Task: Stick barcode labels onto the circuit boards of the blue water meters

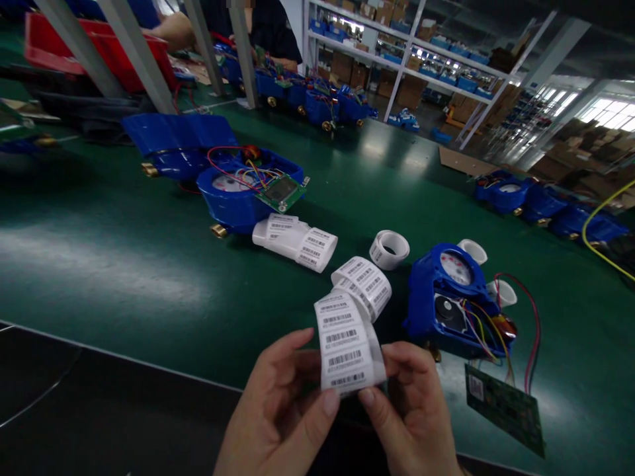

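A strip of barcode labels [344, 340] runs toward me from a loosely coiled label roll [364, 281] on the bench. My left hand [288, 403] pinches the strip's near left corner with the thumb in front. On the right side, my right hand [411, 403] grips the same end between thumb and fingers. Just right of the hands lies a blue water meter [446, 297] with its housing open, and wires lead from it to a green circuit board [506, 403]. Behind the strip are a flattened label roll [297, 241] and a small round label roll [389, 250].
Another opened blue meter [233, 205] with a display board sits at left centre. More blue meters [546, 205] line the right side, and others [317, 99] stand at the back. A co-worker [268, 26] is across the green bench [124, 264]. Metal posts [139, 53] rise at the upper left.
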### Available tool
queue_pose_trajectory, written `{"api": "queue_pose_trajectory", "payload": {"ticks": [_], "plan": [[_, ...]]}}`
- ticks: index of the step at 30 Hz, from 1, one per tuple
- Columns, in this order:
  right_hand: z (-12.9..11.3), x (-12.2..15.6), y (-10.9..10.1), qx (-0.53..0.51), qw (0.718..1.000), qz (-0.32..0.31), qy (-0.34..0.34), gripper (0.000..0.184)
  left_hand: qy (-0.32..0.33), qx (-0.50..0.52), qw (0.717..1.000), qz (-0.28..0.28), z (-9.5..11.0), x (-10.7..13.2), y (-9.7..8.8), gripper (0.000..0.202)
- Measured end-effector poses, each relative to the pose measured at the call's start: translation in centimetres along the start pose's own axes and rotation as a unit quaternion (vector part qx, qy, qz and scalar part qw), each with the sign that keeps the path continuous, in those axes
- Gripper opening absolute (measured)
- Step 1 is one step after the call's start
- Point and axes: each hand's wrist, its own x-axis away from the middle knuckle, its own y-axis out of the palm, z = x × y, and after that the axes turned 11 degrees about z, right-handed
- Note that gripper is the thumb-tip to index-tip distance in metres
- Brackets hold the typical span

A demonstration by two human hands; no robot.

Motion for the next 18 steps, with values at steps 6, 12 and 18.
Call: {"api": "queue_pose_trajectory", "payload": {"ticks": [6, 12, 18], "plan": [[0.7, 0.3, -0.5, 0.009, 0.999, -0.019, -0.026, 0.047, -0.076, 0.041, 0.996, -0.016, 0.3, -1.2, -0.3, 0.073], [0.0, 0.1, -0.8, 0.006, 0.997, -0.067, 0.026, 0.053, -0.036, -0.017, 0.999, 0.016, 0.9, -0.6, 0.5, 0.069], [-0.9, -0.4, -0.3, -0.030, 0.994, -0.078, 0.073, 0.054, -0.023, -0.032, 0.999, 0.024, -0.1, -0.6, 0.0, 0.065]]}}
